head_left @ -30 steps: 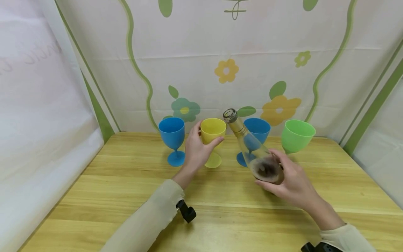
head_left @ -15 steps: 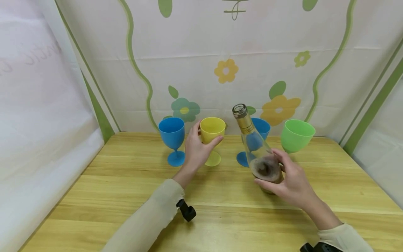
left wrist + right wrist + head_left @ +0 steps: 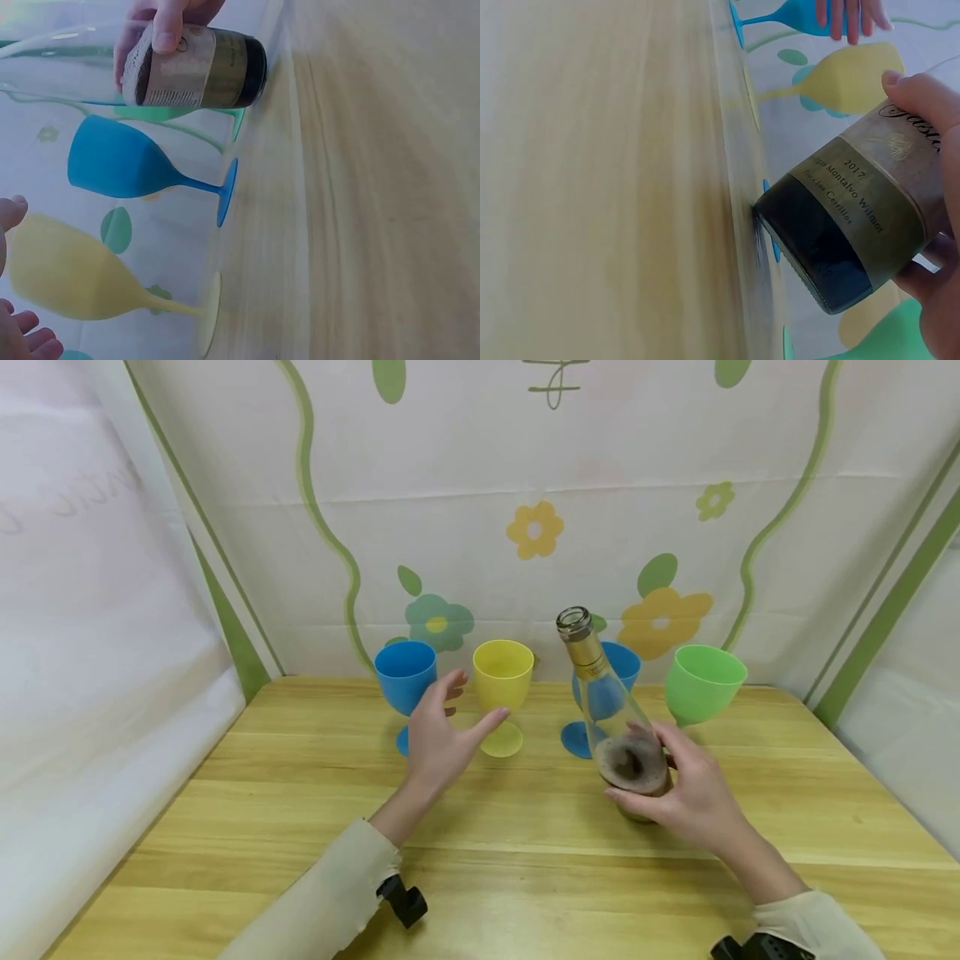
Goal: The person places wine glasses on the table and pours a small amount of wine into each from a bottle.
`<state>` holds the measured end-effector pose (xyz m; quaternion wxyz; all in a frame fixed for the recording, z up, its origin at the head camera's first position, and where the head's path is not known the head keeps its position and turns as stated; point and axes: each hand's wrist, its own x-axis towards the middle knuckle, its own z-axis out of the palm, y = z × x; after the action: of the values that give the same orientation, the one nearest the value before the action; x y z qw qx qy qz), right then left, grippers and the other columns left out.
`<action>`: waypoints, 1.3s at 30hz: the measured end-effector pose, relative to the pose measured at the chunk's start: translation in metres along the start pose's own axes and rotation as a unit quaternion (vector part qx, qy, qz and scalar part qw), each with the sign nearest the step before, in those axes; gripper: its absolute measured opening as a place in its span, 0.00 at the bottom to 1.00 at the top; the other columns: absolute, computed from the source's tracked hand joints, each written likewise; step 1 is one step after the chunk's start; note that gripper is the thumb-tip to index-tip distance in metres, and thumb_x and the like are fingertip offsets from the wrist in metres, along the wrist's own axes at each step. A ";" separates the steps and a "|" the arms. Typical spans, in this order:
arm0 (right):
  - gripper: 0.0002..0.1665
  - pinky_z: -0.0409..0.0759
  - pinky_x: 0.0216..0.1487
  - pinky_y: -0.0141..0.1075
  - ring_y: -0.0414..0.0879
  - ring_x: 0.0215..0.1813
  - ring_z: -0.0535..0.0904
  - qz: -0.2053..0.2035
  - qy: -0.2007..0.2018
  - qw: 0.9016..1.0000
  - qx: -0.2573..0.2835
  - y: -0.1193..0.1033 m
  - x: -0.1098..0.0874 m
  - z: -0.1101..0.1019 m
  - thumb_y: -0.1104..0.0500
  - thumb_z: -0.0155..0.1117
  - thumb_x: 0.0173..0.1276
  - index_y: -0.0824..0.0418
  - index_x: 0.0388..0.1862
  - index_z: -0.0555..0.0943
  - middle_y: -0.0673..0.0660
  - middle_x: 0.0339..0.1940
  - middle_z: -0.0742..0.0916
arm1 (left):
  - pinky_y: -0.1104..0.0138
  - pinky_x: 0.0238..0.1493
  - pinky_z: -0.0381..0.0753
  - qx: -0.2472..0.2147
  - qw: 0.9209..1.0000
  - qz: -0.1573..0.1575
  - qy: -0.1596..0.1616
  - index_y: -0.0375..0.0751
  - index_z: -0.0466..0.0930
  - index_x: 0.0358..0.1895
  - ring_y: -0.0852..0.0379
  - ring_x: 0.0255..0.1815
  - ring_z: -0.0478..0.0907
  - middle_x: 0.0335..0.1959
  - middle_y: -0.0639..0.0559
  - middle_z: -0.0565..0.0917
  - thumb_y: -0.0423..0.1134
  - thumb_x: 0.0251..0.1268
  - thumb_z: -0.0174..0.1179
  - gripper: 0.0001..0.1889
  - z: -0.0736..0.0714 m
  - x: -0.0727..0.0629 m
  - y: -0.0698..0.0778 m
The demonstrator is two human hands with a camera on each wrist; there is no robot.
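My right hand (image 3: 693, 797) grips a clear glass wine bottle (image 3: 624, 727) round its lower body. Dark, frothy liquid lies in its bottom, and its neck leans slightly left. A printed label (image 3: 862, 184) shows in the right wrist view. Whether the base touches the table, I cannot tell. Just left of a yellow goblet (image 3: 503, 672), my left hand (image 3: 437, 743) is spread and holds nothing. The yellow goblet stands upright, with some liquid seemingly inside. Behind the left hand, a blue goblet (image 3: 405, 670) is partly hidden. Another blue goblet (image 3: 120, 159) stands behind the bottle.
A light green goblet (image 3: 705, 681) stands at the right end of the row, its stem partly hidden by the right hand. Everything stands on a wooden table (image 3: 525, 877). A white cloth backdrop (image 3: 450, 460) with printed flowers hangs behind the table.
My left hand has let go of the yellow goblet and moved left, its fingers spreading. The bottle has swung more upright and its mouth has shifted right, away from the yellow goblet.
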<state>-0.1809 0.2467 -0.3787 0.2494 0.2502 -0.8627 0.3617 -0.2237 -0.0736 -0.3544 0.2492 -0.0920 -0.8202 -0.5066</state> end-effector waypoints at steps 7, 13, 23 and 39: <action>0.54 0.76 0.53 0.14 0.25 0.57 0.78 0.019 -0.002 1.000 0.008 0.004 -0.002 0.000 0.63 0.92 0.43 0.61 0.71 0.77 0.58 0.60 0.88 | 0.49 0.57 0.86 -0.005 0.998 0.043 0.045 0.36 0.79 0.66 0.42 0.60 0.83 0.62 0.44 0.85 0.46 0.57 0.82 0.35 -0.023 -0.011 0.002; 0.54 0.76 0.50 0.14 0.25 0.54 0.79 0.032 0.003 0.999 -0.003 0.004 -0.001 0.000 0.62 0.92 0.45 0.61 0.72 0.76 0.56 0.55 0.89 | 0.53 0.51 0.85 0.016 0.991 0.080 0.108 0.34 0.80 0.66 0.42 0.56 0.84 0.60 0.40 0.84 0.44 0.56 0.82 0.35 -0.043 -0.014 -0.002; 0.54 0.77 0.49 0.14 0.30 0.51 0.82 0.004 0.039 0.999 -0.009 -0.004 0.000 0.009 0.63 0.94 0.39 0.59 0.70 0.80 0.57 0.51 0.90 | 0.40 0.75 0.67 0.032 0.991 0.012 0.128 0.39 0.65 0.79 0.43 0.78 0.62 0.77 0.41 0.67 0.52 0.57 0.80 0.49 -0.060 -0.004 -0.014; 0.58 0.73 0.55 0.15 0.45 0.51 0.85 -0.037 0.050 0.996 -0.063 -0.011 0.000 0.011 0.56 0.97 0.31 0.62 0.67 0.81 0.57 0.53 0.91 | 0.40 0.82 0.65 -0.033 0.986 -0.158 0.036 0.48 0.47 0.87 0.41 0.85 0.61 0.85 0.44 0.63 0.64 0.62 0.74 0.59 -0.061 0.029 -0.026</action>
<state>-0.1770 0.2315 -0.3797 0.3208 0.2470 -0.8603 0.3097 -0.2395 -0.1423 -0.3382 0.1919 0.0488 -0.7979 -0.5694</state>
